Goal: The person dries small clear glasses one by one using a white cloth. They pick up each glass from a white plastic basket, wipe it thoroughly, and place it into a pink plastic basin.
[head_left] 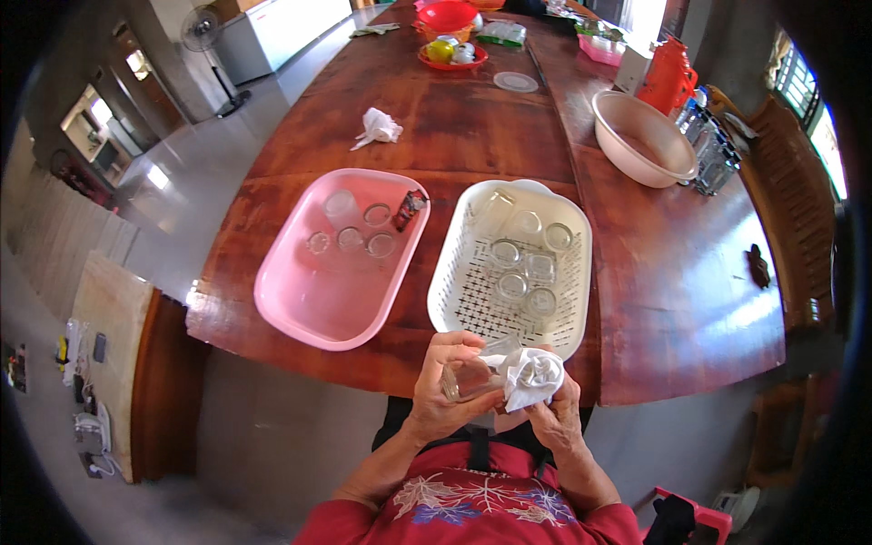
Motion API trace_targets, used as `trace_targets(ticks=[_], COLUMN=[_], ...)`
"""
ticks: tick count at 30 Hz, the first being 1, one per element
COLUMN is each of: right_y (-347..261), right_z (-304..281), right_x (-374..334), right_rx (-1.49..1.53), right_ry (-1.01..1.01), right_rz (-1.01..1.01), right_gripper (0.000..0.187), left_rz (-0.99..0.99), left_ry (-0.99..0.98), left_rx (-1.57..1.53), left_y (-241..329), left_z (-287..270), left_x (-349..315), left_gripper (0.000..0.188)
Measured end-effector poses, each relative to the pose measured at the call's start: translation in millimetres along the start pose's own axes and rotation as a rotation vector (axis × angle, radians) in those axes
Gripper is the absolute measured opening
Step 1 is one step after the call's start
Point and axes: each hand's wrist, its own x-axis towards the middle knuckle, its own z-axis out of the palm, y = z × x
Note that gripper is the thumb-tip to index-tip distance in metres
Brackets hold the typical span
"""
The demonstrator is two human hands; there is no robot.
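"Both hands busy?"

"Yes: the left hand [436, 386] grips a clear glass jar [469, 380] at the near end of the white perforated basket [472, 307]; the right hand [559, 413] clutches a bunched white cloth [531, 378] beside it."

"Anything hidden?"

"Left fingers cover some glass; cloth masks the right fingertips."

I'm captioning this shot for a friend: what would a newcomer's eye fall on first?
Probably the pink tub, left of centre on the shiny brown table, and the white basket of clear glasses just right of it. Below them, the left hand holds a clear glass and the right hand a crumpled white cloth. Farther back on the right, an orange-red jug stands out.
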Motion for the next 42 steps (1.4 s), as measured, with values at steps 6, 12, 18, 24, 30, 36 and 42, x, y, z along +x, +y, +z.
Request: trace_targets(ticks=[6, 12, 18, 24, 30, 36, 42], right_y=[3, -5, 0, 5, 13, 33, 48], right_z=[-1, 11, 13, 5, -15, -21, -12], right_x=[4, 22, 9, 13, 21, 10, -3], right_rx=[0.168, 0.586, 0.054, 0.03, 0.072, 0.254, 0.026], right_ry=[0.111, 0.172, 0.144, 0.19, 0.193, 0.28, 0.278], right_rz=[0.267, 0.298, -0.117, -0.204, -0.107, 0.083, 0.033], right_gripper=[0.016, 0.03, 0.046, 0.042, 0.027, 0.031, 0.056], left_rz=[0.306, 0.41, -0.147, -0.422, -0.464, -0.661, -0.709], left_ry=[-0.008, 0.061, 0.19, 0.118, -0.066, 0.049, 0.05], left_rx=[0.314, 0.461, -0.315, -0.524, -0.32, -0.559, -0.743], left_y=[-3, -7, -6, -15, 1, -14, -13], left_z=[2, 7, 19, 21, 28, 41, 55], left_x=[11, 10, 7, -5, 13, 17, 24], left_gripper=[0.051, 0.053, 0.052, 0.044, 0.045, 0.03, 0.029])
